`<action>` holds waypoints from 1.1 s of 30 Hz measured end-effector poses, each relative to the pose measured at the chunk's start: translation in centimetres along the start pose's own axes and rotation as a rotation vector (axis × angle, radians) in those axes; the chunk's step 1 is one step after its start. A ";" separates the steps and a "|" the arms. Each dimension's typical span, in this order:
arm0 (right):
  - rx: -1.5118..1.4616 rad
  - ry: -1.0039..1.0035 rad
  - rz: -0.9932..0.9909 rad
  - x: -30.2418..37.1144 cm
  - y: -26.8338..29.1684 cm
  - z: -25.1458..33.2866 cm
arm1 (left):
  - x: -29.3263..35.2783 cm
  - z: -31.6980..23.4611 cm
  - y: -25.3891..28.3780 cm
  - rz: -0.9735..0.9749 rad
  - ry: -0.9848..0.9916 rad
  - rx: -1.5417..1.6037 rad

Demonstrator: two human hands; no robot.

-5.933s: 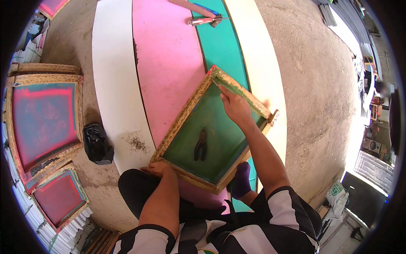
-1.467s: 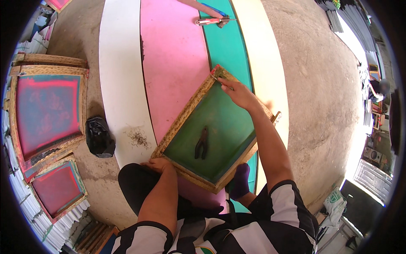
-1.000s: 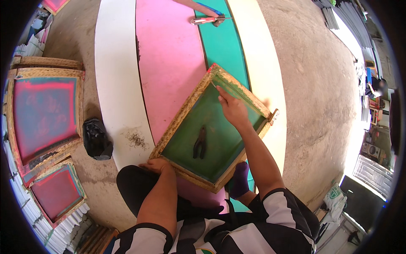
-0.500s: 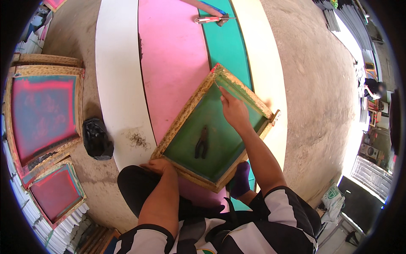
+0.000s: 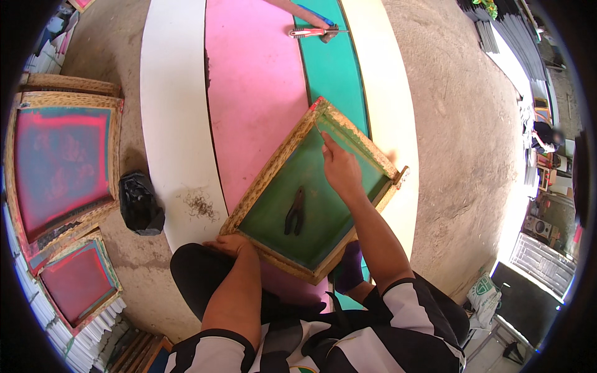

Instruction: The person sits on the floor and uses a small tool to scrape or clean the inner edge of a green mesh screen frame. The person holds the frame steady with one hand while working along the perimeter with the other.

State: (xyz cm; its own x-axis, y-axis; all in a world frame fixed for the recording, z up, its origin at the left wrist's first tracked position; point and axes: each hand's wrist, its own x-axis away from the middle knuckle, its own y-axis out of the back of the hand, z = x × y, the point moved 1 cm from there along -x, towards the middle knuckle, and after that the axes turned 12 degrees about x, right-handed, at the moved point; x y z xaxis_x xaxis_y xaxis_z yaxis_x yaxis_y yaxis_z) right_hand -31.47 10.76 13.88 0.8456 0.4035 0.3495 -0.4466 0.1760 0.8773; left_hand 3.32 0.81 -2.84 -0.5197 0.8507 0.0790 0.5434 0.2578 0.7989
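Observation:
A wooden screen frame point(image 5: 272, 163) with green mesh point(image 5: 273, 227) lies tilted across my lap and the panels ahead of me. My left hand point(image 5: 230, 244) grips its near left corner, with the fingers partly hidden beneath the rail. Over the far corner of the mesh, my right hand point(image 5: 341, 166) is closed on a thin pointed tool point(image 5: 319, 128), the index finger stretched along it. Its tip is close to the inner edge of the left rail; whether it touches cannot be seen. Dark-handled pliers point(image 5: 295, 214) rest on the mesh between my hands.
A hammer point(image 5: 328, 34) and a red-and-white screwdriver point(image 5: 308, 32) lie at the far end of the panels. Loose fibres point(image 5: 199, 205) are scattered on the white panel point(image 5: 177, 112). To the left are a black plastic bag point(image 5: 142, 202) and framed screens point(image 5: 62, 165). A person point(image 5: 547, 135) is far right.
My right hand and the tool tip have shifted very slightly toward the frame's left rail. The view has moved a little; my left hand keeps its hold and the pliers stay on the mesh.

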 end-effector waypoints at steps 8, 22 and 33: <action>-0.030 -0.005 -0.013 0.1 -0.2 0.3 | -2.1 5.5 -2.0 0.152 -0.082 -0.638; -0.004 -0.002 -0.038 0.2 -0.1 -0.1 | 0.3 -0.4 0.3 0.043 0.057 0.063; -0.282 0.147 -0.084 -1.8 -3.6 -3.6 | -2.5 7.3 -3.7 0.465 -0.175 -1.263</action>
State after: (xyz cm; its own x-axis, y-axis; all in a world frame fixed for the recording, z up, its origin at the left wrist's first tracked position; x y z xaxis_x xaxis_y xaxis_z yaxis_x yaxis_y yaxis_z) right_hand -32.42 12.59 8.90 0.8410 0.4984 0.2103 -0.4576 0.4481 0.7680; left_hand 7.40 1.05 -10.31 -0.3144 0.8141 0.4883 -0.3753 -0.5790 0.7238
